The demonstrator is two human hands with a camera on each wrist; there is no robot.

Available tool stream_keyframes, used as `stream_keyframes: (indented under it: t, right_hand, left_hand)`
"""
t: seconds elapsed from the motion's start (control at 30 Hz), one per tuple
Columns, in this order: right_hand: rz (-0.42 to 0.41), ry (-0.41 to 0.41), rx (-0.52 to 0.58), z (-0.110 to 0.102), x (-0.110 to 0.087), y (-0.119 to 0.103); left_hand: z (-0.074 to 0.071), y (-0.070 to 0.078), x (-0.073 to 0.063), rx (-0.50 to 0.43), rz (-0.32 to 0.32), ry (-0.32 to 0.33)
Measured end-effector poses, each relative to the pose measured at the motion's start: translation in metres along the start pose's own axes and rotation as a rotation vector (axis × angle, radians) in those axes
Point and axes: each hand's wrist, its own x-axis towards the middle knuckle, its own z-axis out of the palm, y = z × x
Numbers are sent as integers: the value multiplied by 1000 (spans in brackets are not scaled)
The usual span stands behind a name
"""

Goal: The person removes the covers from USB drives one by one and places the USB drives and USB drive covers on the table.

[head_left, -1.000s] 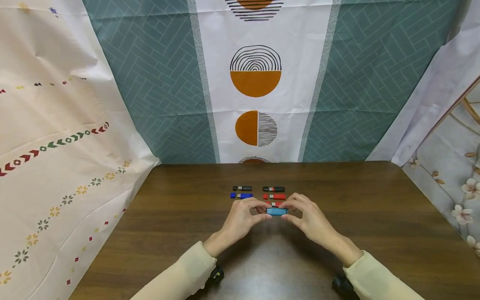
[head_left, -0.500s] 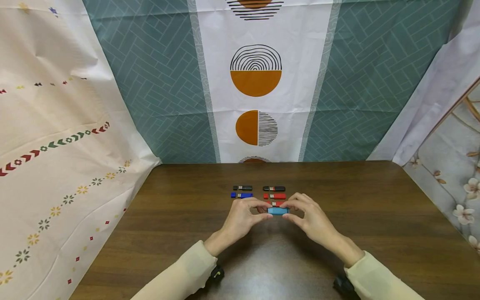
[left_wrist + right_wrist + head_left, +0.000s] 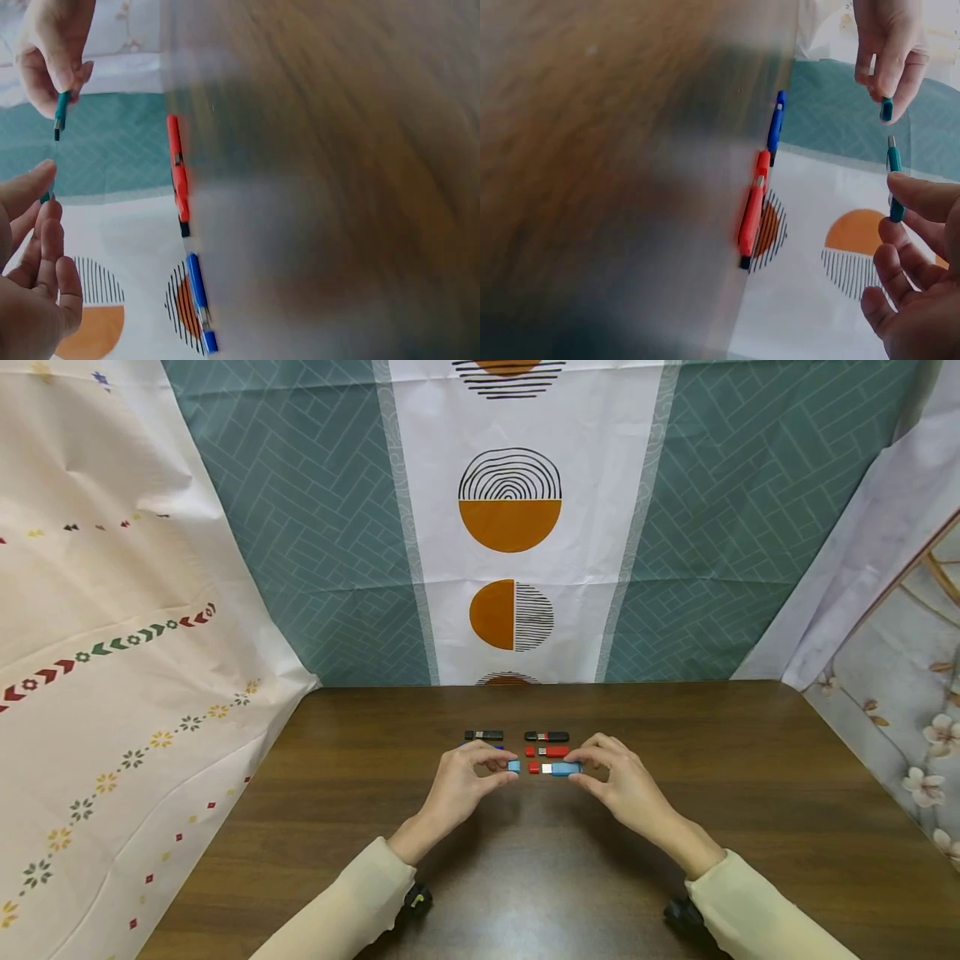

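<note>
My left hand (image 3: 463, 778) pinches a small light-blue cap (image 3: 513, 766) between thumb and fingertips. Facing it, my right hand (image 3: 618, 778) holds the light-blue USB flash drive (image 3: 566, 769) by its body. The drive's bare metal plug (image 3: 547, 768) points left, toward the cap, with a gap between the two. Both wrist views show drive (image 3: 62, 103) and cap (image 3: 886, 109) apart and raised above the table. Behind the held drive lies a red cap (image 3: 534, 767); the red drive belonging beside it is hidden.
On the brown table (image 3: 360, 827) lie more uncapped USB drives: a red one (image 3: 557, 751), a black one with red (image 3: 553, 737) and a black one (image 3: 491, 736). A dark-blue drive (image 3: 775, 124) is mostly covered by my left hand in the head view. Patterned cloths hang around.
The light-blue drive, earlier held between both hands as one piece, is now parted. The left hand has moved left with the cap, and both hands stand slightly farther forward.
</note>
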Motion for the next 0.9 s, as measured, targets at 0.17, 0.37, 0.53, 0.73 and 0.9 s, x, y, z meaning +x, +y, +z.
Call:
stream_keyframes:
  t: [0.17,0.37,0.53,0.73,0.9]
  right_hand:
    - [36,-4,15,12,11,-2]
    - [75,-41,15,28,28,-6]
    - [120,-104,19,42,42,-10]
    - [188,-143,52,57,56,-11]
    - [242,-164,30,70,66,-11]
  left_hand:
    - [-9,-9,1,26,-50,19]
    - [-23,-24,2,79,-170,-9]
    - [-33,-36,6,104,-299,-78]
    - [-40,-49,9,118,-380,-117]
    - [-44,-55,13,126,-410,-157]
